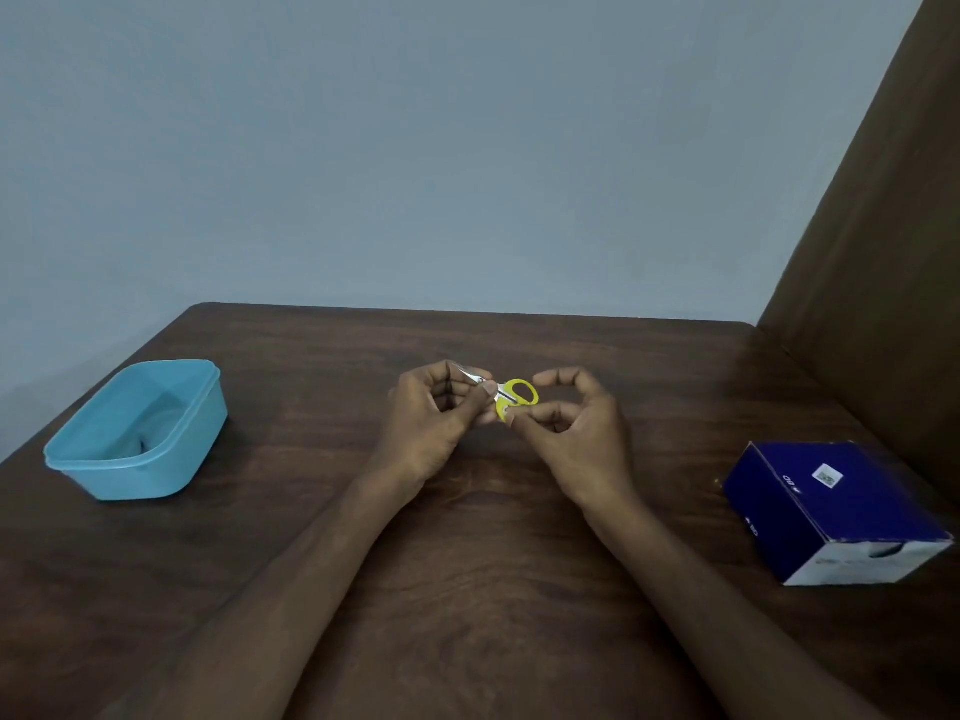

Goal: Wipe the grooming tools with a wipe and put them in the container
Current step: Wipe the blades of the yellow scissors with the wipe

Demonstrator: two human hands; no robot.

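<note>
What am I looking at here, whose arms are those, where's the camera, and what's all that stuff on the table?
There is no machine here. The two bare arms belong to a person, and the single picture comes from a camera worn on that person's head, looking forward and down, so the arms seem to reach in from the bottom edge.

The surface is a dark wooden table against a grey-blue wall. To the left stands an open blue container; something dark lies inside it, too unclear to name. To the right lies a dark blue box.

In the middle, the left hand pinches small scissors by the metal blades, while the right hand touches their yellow handles. No wipe is visible in this picture.
</note>
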